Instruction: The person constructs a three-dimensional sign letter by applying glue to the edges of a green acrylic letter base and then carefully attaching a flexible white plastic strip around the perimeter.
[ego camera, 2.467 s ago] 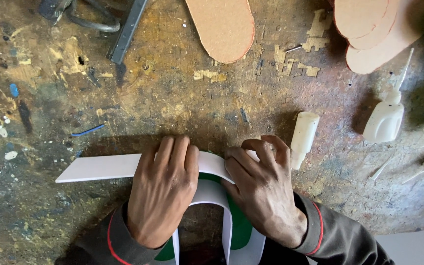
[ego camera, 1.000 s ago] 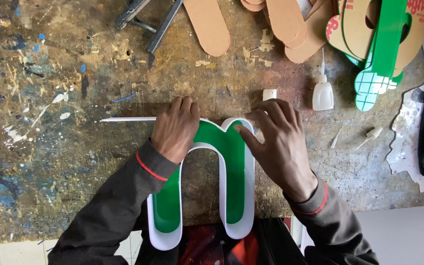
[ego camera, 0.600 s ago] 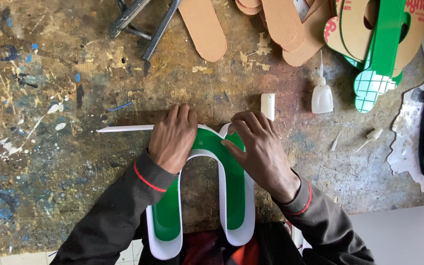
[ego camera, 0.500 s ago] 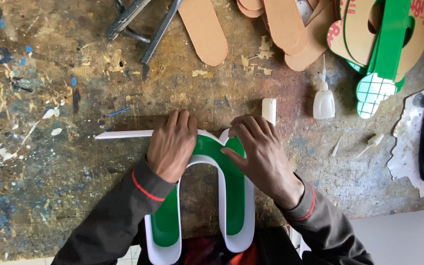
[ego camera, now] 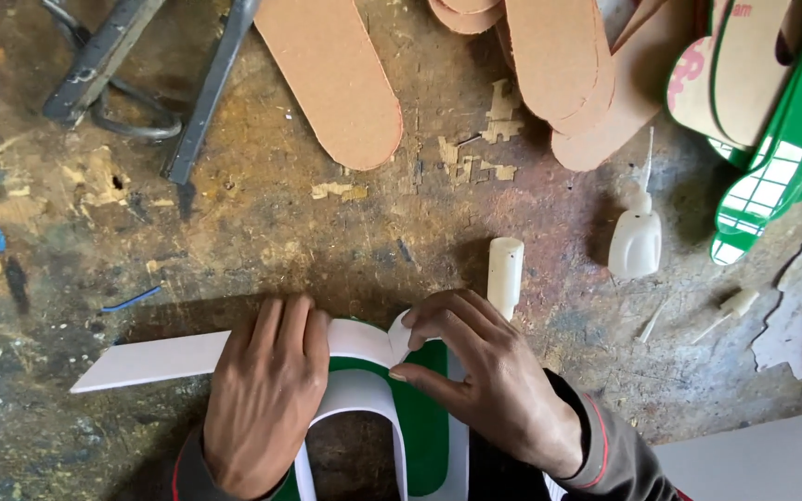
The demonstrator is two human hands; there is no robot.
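A green arch-shaped sign letter (ego camera: 424, 417) with white side walls lies on the stained workbench (ego camera: 327, 241) at the bottom centre. A long white plastic strip (ego camera: 155, 360) runs from its top out to the left. My left hand (ego camera: 266, 394) lies flat on the strip over the arch's top left, fingers together. My right hand (ego camera: 489, 390) rests on the arch's top right, thumb and forefinger pinching the strip's curled end (ego camera: 399, 336).
A cream cylinder (ego camera: 504, 272) lies just above my right hand. A small white glue bottle (ego camera: 636, 237) stands to the right. Brown cardboard-coloured cutouts (ego camera: 336, 79) and a green and white shape (ego camera: 777, 139) lie at the back. Metal bars (ego camera: 201, 93) lie at top left.
The view has moved in closer. My right hand has shifted to pinch the strip's end at the top of the arch; my left hand stays pressed on the strip.
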